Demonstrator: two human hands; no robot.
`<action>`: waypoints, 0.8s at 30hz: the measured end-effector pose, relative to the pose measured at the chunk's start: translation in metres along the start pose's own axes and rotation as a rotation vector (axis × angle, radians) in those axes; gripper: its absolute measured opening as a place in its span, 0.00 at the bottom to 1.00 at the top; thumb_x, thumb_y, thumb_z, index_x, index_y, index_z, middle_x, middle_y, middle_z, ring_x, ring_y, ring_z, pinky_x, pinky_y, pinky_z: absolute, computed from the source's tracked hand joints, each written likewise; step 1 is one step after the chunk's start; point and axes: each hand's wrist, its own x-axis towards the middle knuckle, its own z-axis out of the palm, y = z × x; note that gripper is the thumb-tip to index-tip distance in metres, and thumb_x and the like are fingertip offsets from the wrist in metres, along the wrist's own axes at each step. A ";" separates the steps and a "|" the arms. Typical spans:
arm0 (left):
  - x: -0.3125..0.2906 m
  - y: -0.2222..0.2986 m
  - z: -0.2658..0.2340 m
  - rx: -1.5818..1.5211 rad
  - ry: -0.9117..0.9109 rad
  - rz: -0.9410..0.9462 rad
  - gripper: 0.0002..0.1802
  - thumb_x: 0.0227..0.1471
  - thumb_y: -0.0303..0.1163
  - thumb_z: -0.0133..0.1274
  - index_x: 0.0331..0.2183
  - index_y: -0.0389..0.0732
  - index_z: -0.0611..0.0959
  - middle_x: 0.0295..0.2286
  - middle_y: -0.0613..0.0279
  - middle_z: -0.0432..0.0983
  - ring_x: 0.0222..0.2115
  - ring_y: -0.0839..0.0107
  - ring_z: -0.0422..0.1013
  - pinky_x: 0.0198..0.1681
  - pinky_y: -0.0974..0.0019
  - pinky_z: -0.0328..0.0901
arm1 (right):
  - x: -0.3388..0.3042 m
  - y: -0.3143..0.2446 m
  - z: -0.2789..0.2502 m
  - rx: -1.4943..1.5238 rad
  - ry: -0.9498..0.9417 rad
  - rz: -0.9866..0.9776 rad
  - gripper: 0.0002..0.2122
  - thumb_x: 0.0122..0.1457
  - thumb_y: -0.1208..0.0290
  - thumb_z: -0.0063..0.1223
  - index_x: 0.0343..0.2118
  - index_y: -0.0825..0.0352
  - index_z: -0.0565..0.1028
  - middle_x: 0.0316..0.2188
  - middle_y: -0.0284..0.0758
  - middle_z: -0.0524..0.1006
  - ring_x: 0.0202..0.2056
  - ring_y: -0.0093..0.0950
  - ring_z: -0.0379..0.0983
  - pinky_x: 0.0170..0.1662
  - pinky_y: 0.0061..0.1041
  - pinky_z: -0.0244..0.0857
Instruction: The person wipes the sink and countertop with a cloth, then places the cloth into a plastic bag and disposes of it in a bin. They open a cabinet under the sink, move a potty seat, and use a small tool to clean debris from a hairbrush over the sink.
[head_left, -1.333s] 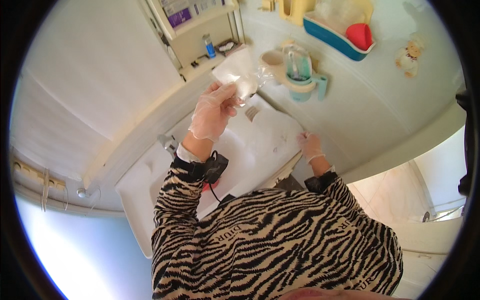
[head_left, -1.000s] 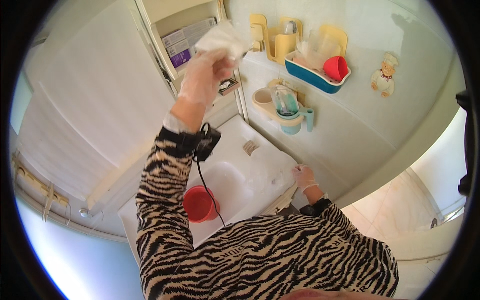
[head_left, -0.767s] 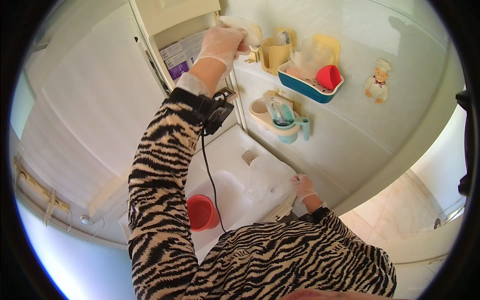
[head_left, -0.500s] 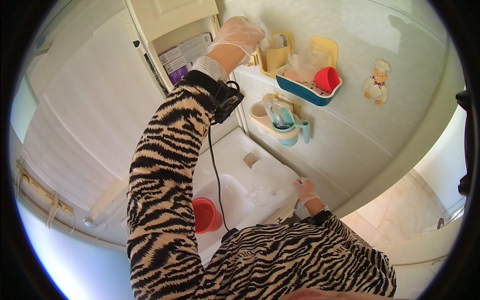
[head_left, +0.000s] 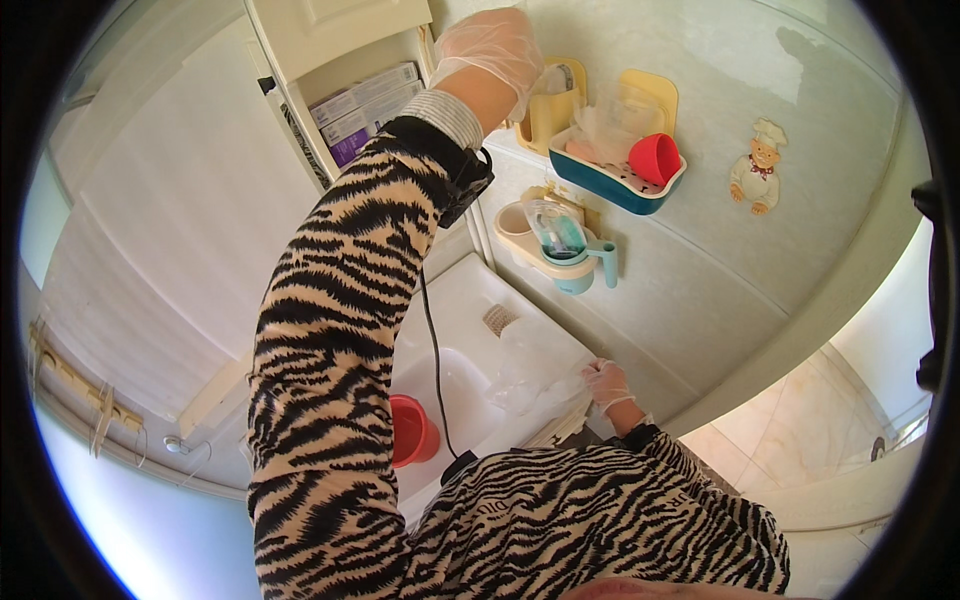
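My raised left hand (head_left: 488, 50), in a clear disposable glove, is at the wall beside a yellow wall holder (head_left: 552, 112). Its fingers are turned away behind the back of the hand, so I cannot see whether they grip anything. Lower right, my gloved right hand (head_left: 606, 383) pinches the edge of a translucent plastic bag (head_left: 535, 375), which spreads over the corner of the white washbasin (head_left: 468, 290). A red cup-shaped tub (head_left: 413, 432) stands in the basin, partly covered by my left sleeve.
A teal-and-white tray (head_left: 615, 186) on the wall carries a red cup (head_left: 655, 158) and crumpled clear plastic. Below hangs a cup holder (head_left: 520, 240) with a light-blue mug (head_left: 575, 275). Boxes (head_left: 365, 105) fill an open cabinet shelf. A chef figurine (head_left: 757, 168) decorates the wall. A black cable (head_left: 436, 370) hangs beside my sleeve.
My left hand has moved slightly up and to the right, its back now hiding more of the fingers. The right hand stays nearly where it was on the bag.
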 end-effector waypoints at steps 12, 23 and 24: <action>0.020 -0.019 0.038 -0.088 -0.015 0.326 0.23 0.57 0.51 0.52 0.38 0.41 0.87 0.35 0.50 0.82 0.36 0.55 0.78 0.41 0.56 0.72 | -0.001 0.005 -0.001 0.015 0.016 -0.019 0.12 0.54 0.67 0.61 0.34 0.71 0.80 0.24 0.41 0.80 0.26 0.32 0.76 0.33 0.32 0.68; 0.002 -0.025 0.022 -0.417 -0.269 0.198 0.26 0.58 0.54 0.50 0.39 0.41 0.86 0.33 0.53 0.83 0.37 0.58 0.78 0.45 0.55 0.69 | -0.002 0.002 -0.004 -0.103 0.043 -0.033 0.11 0.55 0.66 0.59 0.34 0.70 0.80 0.26 0.46 0.81 0.29 0.38 0.78 0.37 0.33 0.70; 0.001 -0.032 0.018 -0.459 -0.294 0.187 0.25 0.58 0.54 0.51 0.39 0.41 0.86 0.32 0.54 0.83 0.37 0.60 0.78 0.45 0.55 0.69 | -0.002 0.001 -0.005 -0.091 0.045 -0.036 0.11 0.55 0.66 0.60 0.34 0.70 0.80 0.27 0.46 0.81 0.29 0.38 0.78 0.37 0.33 0.70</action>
